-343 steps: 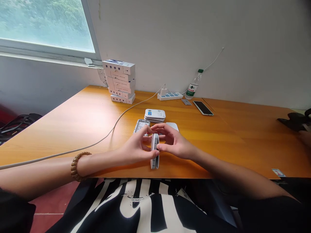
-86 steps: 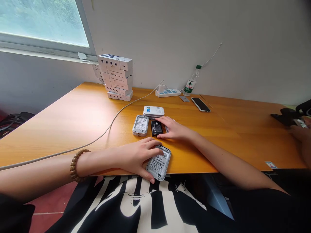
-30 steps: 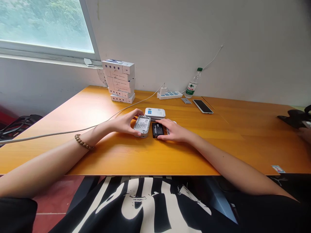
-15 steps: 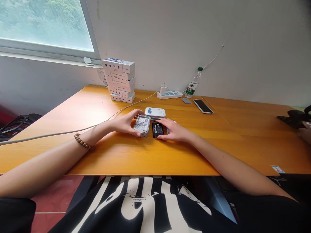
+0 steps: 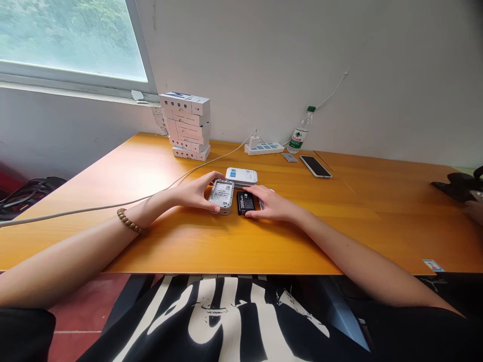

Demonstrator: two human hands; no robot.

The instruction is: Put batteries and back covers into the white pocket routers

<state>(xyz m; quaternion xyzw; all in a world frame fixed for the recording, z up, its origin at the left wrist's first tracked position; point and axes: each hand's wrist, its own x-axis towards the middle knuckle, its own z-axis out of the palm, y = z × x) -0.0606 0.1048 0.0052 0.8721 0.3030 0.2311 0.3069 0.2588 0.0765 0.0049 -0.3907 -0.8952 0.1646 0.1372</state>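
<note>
My left hand is closed around the sides of a white pocket router whose back is off, so its labelled battery bay faces up. To its right, my right hand grips a black battery marked 3000mAh by its upper and lower edges. A narrow strip of table separates battery and router. Just behind both lies a white back cover or second device with a blue sticker, apparently stacked on another piece. Something pale shows partly behind my right fingers; I cannot make it out.
A stack of white boxes stands at the back left. A power strip, a bottle and a phone are along the back. A white cable crosses on the left. At the far right, another person's hand shows.
Both hands keep their hold on the router and the battery. The view has shifted very slightly; nothing else has visibly moved.
</note>
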